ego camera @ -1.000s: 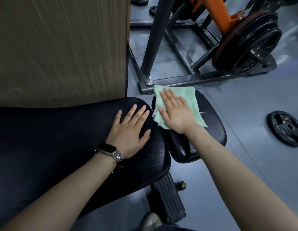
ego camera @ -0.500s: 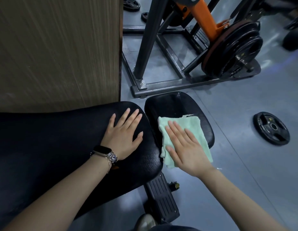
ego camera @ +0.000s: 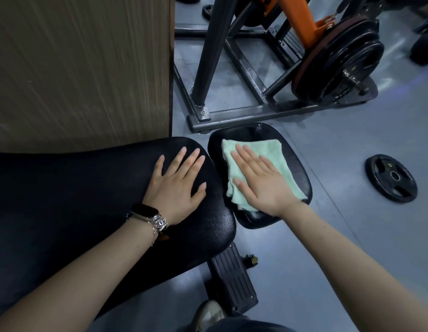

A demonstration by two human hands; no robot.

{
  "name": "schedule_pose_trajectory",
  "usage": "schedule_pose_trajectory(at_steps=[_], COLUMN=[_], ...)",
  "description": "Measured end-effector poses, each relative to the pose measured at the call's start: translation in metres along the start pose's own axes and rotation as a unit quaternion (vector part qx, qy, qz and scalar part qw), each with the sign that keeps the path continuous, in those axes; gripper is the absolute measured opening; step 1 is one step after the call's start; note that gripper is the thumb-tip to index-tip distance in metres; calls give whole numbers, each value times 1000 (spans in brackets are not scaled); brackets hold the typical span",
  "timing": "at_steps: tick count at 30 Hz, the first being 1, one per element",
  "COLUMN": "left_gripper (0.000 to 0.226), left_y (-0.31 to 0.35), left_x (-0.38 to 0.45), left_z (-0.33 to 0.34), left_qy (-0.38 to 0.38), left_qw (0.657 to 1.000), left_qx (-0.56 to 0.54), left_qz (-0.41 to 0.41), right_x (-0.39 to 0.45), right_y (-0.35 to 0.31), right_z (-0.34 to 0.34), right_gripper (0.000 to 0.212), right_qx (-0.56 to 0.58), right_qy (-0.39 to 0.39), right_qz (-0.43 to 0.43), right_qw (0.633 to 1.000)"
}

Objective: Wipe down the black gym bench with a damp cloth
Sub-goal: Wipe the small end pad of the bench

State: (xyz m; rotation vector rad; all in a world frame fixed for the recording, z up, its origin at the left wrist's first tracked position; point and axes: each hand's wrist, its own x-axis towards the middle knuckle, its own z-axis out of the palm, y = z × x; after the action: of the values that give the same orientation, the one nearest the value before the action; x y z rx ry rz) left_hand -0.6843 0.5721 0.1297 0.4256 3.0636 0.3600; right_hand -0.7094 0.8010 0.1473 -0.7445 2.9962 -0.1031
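Bench seat pad [ego camera: 296, 168]: small black cushion, long axis running away from the viewer, just beside the main pad [ego camera: 88, 188]. Green cloth [ego camera: 256, 149] lies flat on it. Right hand [ego camera: 260, 180] pressed on the cloth, fingers straight, gripping nothing. Left hand [ego camera: 179, 185] flat on the main pad, fingers spread, bracing.

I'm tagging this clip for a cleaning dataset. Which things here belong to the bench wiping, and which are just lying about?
In the job:
green cloth, pressed flat by the right hand
small seat pad under the cloth
long bench pad, with the left hand resting on it

Lying about:
loose weight plate on the floor
machine frame
loaded plates
wood panel
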Motion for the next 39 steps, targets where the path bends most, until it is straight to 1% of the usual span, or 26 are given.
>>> schedule_pose_trajectory(at_steps=[6, 10, 15, 21, 28, 33, 36, 39], left_gripper=[68, 71, 71, 72, 72, 72, 72, 71], left_y=[-1, -1, 0, 0, 1, 0, 0, 0], left_x=[0, 0, 0, 0, -1, -1, -1, 0], left_z=[1, 0, -1, -1, -3, -2, -1, 0], left_qy=[11, 4, 4, -2, -4, 0, 4, 6], left_qw=[1000, 1000, 1000, 1000, 1000, 1000, 1000, 1000], left_qx=[-7, 4, 1, 0, -4, -3, -8, -7], left_qz=[2, -2, -1, 1, 2, 1, 1, 5], right_x=[54, 70, 50, -15, -70, -63, -47, -21], right_y=[7, 7, 9, 13, 12, 14, 17, 24], right_z=[-1, -1, 0, -2, -3, -1, 0, -2], right_gripper=[74, 78, 72, 62, 59, 57, 58, 61], right_qx=[6, 9, 17, 7, 27, 29, 29, 31], right_qy=[9, 11, 12, 13, -1, 16, 25, 16], right_qz=[24, 35, 17, -3, -2, 15, 25, 28], right_qw=[1000, 999, 1000, 1000, 1000, 999, 999, 999])
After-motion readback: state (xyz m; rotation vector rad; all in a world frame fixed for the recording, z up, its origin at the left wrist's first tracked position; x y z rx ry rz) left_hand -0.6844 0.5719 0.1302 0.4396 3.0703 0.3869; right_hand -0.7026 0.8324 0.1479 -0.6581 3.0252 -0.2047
